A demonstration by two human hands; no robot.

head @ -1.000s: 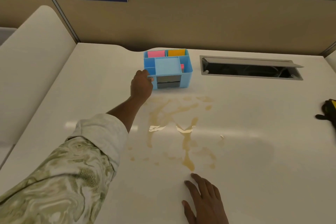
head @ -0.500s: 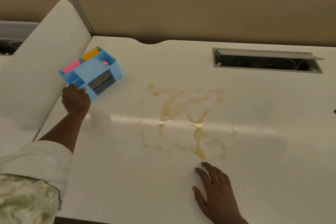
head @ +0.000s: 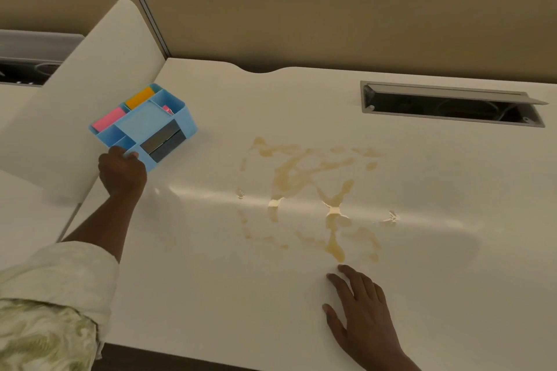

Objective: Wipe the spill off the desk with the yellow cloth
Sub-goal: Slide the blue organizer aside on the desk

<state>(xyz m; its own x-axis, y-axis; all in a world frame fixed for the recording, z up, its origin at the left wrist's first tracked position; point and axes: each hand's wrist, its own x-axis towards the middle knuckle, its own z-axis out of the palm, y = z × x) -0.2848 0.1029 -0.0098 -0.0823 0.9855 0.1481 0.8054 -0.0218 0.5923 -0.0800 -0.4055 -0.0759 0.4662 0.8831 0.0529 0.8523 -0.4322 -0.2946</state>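
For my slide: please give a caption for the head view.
Left hand grips blue organizer; right hand flat beside spill.

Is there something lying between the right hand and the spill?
Nothing visible. The right hand lies flat on the desk, fingertips just short of the spill. The organizer is off to the left.

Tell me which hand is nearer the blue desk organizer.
Left. The left hand grips the blue desk organizer at its near corner; the right hand lies flat on the desk, across the spill.
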